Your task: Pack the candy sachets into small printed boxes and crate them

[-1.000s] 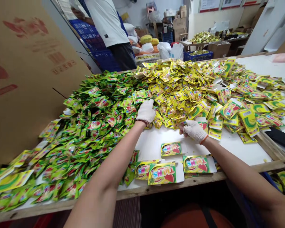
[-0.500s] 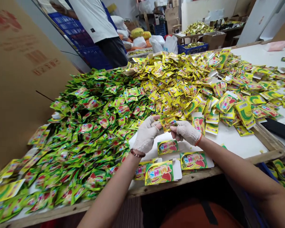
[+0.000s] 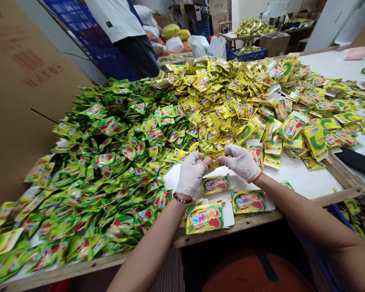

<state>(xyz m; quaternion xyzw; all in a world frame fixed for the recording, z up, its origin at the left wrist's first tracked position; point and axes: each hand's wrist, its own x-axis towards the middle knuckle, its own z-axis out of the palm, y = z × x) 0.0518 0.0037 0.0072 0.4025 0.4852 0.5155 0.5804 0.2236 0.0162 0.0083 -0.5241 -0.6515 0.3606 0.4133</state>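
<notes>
Left hand (image 3: 191,176) and right hand (image 3: 243,163), both gloved, fingertips pinched on one yellow packet (image 3: 214,156) held between them, over near edge of yellow pile (image 3: 222,105). Green pile (image 3: 121,150) left of grip. Small box (image 3: 215,184) just below grip, on body side; larger box (image 3: 205,217) nearer body, end flap standing out. Loose boxes (image 3: 293,125) right of grip, beyond right hand.

You are in what looks like a packing workshop: your wood-edged tabletop (image 3: 310,180) carries heaped green sachets (image 3: 109,160), yellow sachets (image 3: 213,97) and printed boxes (image 3: 205,217), with a large carton (image 3: 15,121) at left, blue crates (image 3: 79,30) and stuffed sacks (image 3: 174,44) at far left.
</notes>
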